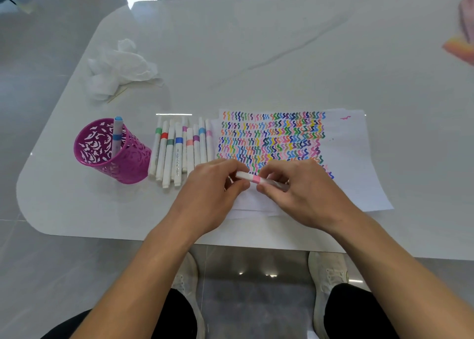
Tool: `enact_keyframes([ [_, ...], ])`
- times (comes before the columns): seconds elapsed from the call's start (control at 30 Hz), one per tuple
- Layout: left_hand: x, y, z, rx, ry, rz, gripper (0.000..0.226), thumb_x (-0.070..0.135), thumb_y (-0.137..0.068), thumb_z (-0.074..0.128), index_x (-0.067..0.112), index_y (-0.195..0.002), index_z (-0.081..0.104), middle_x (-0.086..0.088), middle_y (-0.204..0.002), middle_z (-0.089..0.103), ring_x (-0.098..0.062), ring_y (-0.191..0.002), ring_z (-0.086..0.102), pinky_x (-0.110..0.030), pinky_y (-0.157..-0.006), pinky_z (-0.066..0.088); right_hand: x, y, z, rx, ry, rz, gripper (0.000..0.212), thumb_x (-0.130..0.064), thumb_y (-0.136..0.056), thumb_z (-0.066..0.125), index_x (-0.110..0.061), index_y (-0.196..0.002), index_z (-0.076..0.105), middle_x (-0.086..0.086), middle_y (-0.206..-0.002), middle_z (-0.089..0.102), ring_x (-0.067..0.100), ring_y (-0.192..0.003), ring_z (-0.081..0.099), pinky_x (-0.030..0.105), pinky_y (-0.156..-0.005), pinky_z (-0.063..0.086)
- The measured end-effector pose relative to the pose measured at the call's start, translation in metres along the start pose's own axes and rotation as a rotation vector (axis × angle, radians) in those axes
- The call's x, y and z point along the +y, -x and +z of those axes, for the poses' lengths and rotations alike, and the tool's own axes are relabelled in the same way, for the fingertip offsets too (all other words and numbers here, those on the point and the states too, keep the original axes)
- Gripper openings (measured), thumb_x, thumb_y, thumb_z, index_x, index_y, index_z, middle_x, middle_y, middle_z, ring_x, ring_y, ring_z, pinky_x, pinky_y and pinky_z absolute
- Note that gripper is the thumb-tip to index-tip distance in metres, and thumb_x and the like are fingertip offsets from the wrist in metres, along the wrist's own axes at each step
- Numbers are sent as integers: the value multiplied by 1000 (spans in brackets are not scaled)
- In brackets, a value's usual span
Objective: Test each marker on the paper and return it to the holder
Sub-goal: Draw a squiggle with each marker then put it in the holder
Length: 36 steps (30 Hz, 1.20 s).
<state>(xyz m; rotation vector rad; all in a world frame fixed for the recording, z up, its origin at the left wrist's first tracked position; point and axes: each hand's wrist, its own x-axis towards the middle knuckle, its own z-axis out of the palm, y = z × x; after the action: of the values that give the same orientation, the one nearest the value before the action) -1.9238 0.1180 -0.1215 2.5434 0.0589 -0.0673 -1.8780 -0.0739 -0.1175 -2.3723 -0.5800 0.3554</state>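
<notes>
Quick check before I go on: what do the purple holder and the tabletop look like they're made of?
Holder: probably thin painted metal, possibly plastic; glossy magenta wall pierced with leaf-shaped cut-outs.
Table: polished stone or a stone-look slab; white with faint grey veins and sharp reflections.

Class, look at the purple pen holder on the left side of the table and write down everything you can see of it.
The pen holder is a magenta round cup, wider at the rim, its wall pierced all over with leaf-shaped cut-outs. It looks like thin metal or plastic. It stands on its base on the white table, left of the row of lying markers, the nearest of which lies close by its base. Inside, one blue-banded marker leans against the rim, blue end up.
</notes>
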Motion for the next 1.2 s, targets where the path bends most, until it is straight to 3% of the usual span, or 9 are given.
enact_keyframes([
  [0.13, -2, 2, -6, -17, -13, 61, 23, 35, -96, 62, 29, -118, 67, 13, -98, 65, -5, -82, 58, -26, -77, 53, -4, -3, 3, -7, 64, -58, 13, -35, -99, 66, -22, -103, 70, -5, -87, 73, 10, -72, 64, 29, -68, 53],
  [0.23, -2, 4, -10, -44, -19, 93, 28, 37, -99, 56, 28, -123, 66, 12, -102, 65, -6, -87, 58, -25, -78, 51, -6, -4, 6, -5, 68, -97, 16, -40, -100, 64, -24, -101, 68, -12, -81, 64, 2, -67, 57, 23, -64, 45],
  [0.33, -2, 7, -12, -62, -17, 127, 30, 37, -102, 51, 26, -127, 64, 10, -110, 66, -8, -96, 59, -24, -82, 49, -5, -5, 9, -25, 106, -130, 30, -49, -102, 58, -24, -97, 71, -13, -78, 61, 8, -68, 56, 25, -66, 37],
  [0.57, -2, 11, -16, -59, -25, 147, 27, 31, -102, 51, 20, -119, 69, 6, -97, 66, -11, -83, 58, -28, -72, 49, -6, -5, 12, -22, 149, -148, 50, -64, -97, 41, -24, -86, 70, -15, -65, 53, 4, -56, 48, 22, -55, 30],
  [0.73, -1, 11, -19, -44, -1, 118, 27, 30, -100, 55, 19, -118, 72, 7, -98, 71, -5, -82, 57, -22, -74, 48, -10, -4, 13, 5, 192, -158, 54, -70, -95, 32, -27, -78, 59, -12, -57, 48, 7, -51, 47, 25, -49, 30],
  [0.83, -2, 11, -20, -47, 8, 111, 28, 30, -99, 56, 19, -120, 72, 7, -98, 71, -4, -80, 56, -20, -75, 48, -11, -4, 13, 26, 211, -171, 47, -68, -97, 37, -29, -74, 50, -10, -54, 44, 8, -49, 44, 24, -49, 28],
  [0.97, -2, 11, -20, -43, 20, 104, 27, 27, -99, 58, 19, -120, 72, 6, -98, 73, -3, -77, 56, -21, -76, 52, -9, -5, 15, 16, 218, -183, 46, -66, -98, 41, -28, -73, 51, -9, -54, 47, 9, -49, 45, 25, -50, 29],
  [1.13, -1, 14, -20, -27, 35, 109, 22, 18, -96, 63, 18, -114, 75, 7, -89, 74, 6, -63, 54, -4, -66, 43, -9, -5, 13, -16, 232, -177, 50, -68, -99, 41, -32, -63, 37, -10, -49, 39, 8, -45, 40, 26, -49, 27],
  [1.2, -2, 14, -20, 8, 19, 97, 23, 18, -95, 65, 15, -115, 75, 5, -93, 76, 4, -62, 52, -1, -68, 38, -10, -5, 14, -10, 211, -151, 56, -73, -95, 34, -29, -62, 41, -8, -48, 39, 10, -44, 40, 26, -48, 28],
])
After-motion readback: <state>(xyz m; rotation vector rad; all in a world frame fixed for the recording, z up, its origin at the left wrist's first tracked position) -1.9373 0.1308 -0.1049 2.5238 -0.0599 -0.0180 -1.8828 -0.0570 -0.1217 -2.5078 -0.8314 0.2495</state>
